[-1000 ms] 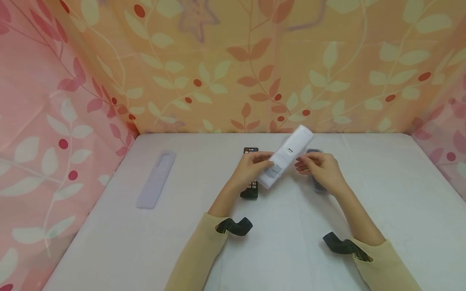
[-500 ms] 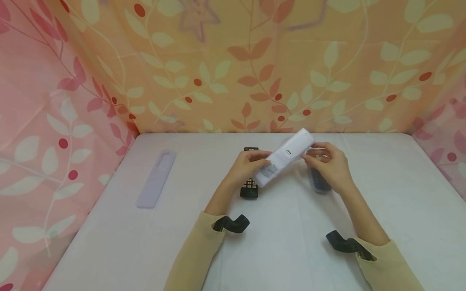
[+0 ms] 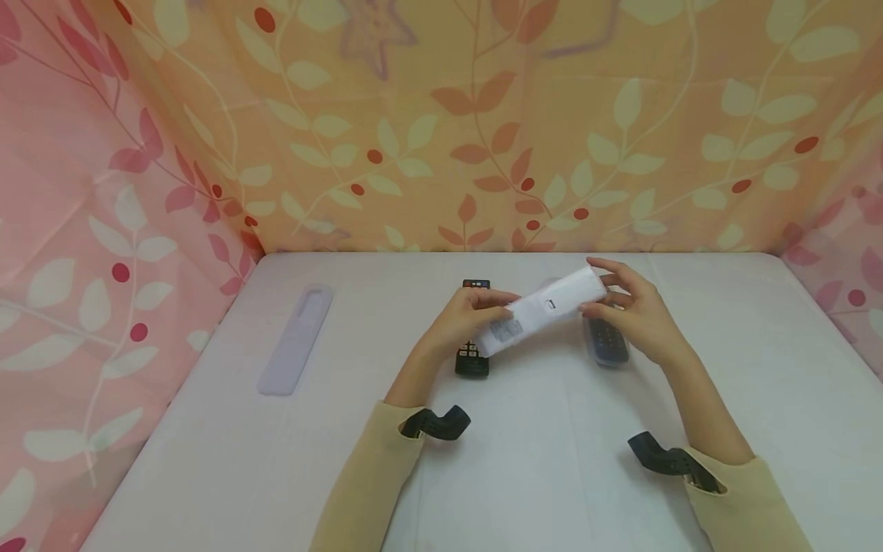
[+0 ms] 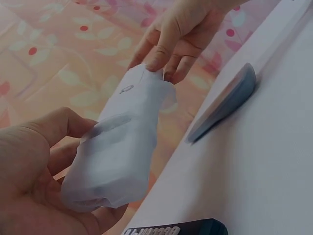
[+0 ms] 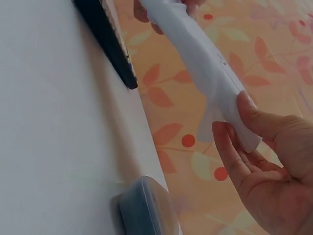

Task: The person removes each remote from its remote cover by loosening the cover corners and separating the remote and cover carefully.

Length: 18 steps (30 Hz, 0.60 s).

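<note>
A white remote control (image 3: 550, 304), back side up, is held slantwise above the table between both hands. A translucent soft sleeve (image 4: 115, 161) wraps its lower part, and a loose flap shows near the upper end. My left hand (image 3: 458, 322) grips the lower left end, thumb on the back. At the upper right end, my right hand (image 3: 638, 314) pinches the remote and sleeve between thumb and fingers. Beneath the left hand lies a black remote (image 3: 473, 366), partly covered. A dark blue-grey remote in a clear cover (image 3: 607, 345) lies below the right hand.
A pale lavender remote cover (image 3: 297, 341) lies flat at the left of the white table (image 3: 524, 460). Patterned cloth (image 3: 414, 138) hangs behind and at both sides. Black camera mounts (image 3: 438, 423) stick out from both sleeves.
The white remote has tipped toward level, its upper end moving down and right. My right hand has shifted right and up, from the remote's side to its end. The left hand barely moved.
</note>
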### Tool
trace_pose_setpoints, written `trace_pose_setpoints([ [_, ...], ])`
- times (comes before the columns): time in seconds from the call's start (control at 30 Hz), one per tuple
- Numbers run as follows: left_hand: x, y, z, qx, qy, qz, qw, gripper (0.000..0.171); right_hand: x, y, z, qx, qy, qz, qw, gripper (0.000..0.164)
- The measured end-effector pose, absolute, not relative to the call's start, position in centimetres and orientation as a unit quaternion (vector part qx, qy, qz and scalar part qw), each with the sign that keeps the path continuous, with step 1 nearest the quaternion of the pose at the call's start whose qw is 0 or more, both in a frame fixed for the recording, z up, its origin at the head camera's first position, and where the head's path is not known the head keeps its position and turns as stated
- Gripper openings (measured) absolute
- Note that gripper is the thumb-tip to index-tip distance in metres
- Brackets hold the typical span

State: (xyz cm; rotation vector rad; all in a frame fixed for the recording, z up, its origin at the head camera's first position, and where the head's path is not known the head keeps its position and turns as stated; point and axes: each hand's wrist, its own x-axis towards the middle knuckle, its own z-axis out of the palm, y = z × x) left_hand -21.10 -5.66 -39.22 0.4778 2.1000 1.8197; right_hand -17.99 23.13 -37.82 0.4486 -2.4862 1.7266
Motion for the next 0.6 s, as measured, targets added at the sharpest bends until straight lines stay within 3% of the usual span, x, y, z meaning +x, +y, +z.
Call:
trace_pose_setpoints([
  [0.3, -20.88, -5.41, -39.09, 0.185, 0.736, 0.631, 0.163, 0.032, -17.80, 23.50, -37.45, 0.174, -0.806, 0.565, -0.012, 0.069],
  [0.6, -20.51, -5.78, -38.83, 0.171, 0.760, 0.609, 0.146, 0.031, -17.84, 23.57, -37.57, 0.166, -0.793, 0.586, 0.004, 0.056],
])
